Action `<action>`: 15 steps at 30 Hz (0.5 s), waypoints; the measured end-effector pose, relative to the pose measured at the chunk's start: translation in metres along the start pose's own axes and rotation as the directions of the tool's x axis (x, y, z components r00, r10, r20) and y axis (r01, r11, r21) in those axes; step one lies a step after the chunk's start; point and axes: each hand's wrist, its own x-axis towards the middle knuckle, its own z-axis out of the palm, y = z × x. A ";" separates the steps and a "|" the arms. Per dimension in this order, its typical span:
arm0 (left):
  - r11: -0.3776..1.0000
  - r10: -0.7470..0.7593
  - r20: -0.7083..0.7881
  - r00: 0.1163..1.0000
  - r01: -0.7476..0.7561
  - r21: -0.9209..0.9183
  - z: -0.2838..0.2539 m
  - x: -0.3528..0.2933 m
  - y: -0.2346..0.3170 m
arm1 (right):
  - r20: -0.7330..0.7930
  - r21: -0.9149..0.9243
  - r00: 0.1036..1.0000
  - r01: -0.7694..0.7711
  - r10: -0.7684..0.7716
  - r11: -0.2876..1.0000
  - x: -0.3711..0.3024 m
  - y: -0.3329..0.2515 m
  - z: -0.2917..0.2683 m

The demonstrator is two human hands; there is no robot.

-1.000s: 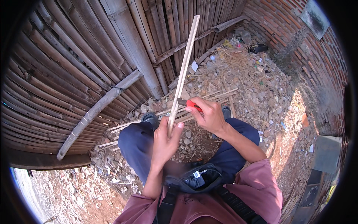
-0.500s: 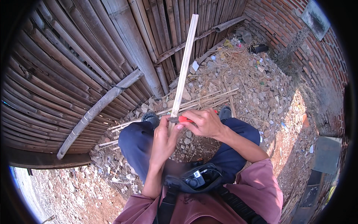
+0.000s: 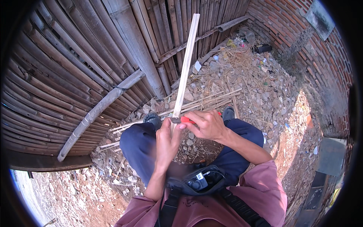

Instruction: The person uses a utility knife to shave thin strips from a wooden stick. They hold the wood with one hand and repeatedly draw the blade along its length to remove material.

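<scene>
A long pale wooden strip (image 3: 185,72) points away from me, its near end in my left hand (image 3: 166,140). My left fingers are closed around that end, with the thumb on the near side. My right hand (image 3: 210,125) grips a tool with a red handle (image 3: 186,119). The tool's short dark metal head lies across the strip just beyond my left thumb. Whether it is a pair of pliers or a cutter I cannot make out, since my fingers cover most of it.
Several thin wooden strips (image 3: 211,100) lie on stony, littered ground beyond my feet. A bamboo slat wall (image 3: 83,56) rises at the left, with a bamboo rail (image 3: 99,109) along it. A brick wall (image 3: 306,49) stands at the right. An open black pouch (image 3: 215,181) sits at my waist.
The strip and the tool have shifted very slightly. Both hands keep the same grip.
</scene>
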 end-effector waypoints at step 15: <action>0.994 0.007 -0.044 0.999 -0.002 0.106 0.001 0.006 0.013 | -0.056 -0.048 0.998 -0.008 0.006 0.999 -0.003 0.003 0.010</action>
